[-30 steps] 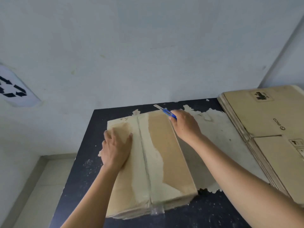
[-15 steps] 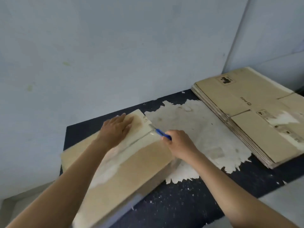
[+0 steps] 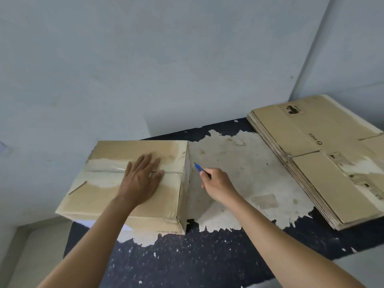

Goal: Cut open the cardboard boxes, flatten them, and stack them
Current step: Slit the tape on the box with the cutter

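The box (image 3: 99, 196) is sitting on the bench (image 3: 207, 256). The left hand (image 3: 143, 177) is lying flat across its taped seam; the right hand (image 3: 217, 183) is gripping a blue cutter (image 3: 199, 169) alongside. Likely hazard: the blade skidding into those fingers (image 3: 154, 163).

Two forearms are seen, bare from wrist to frame edge. Left grip (image 3: 143, 179) and right grip (image 3: 218, 183) are likewise left uncovered.

one wide-angle view only, worn at head height. it looks forward and steeply down over the near edge of the dark bench (image 3: 207, 267), toward the corner where two pale walls (image 3: 166, 59) meet. the bench lies close below and fills the lower half of the frame.
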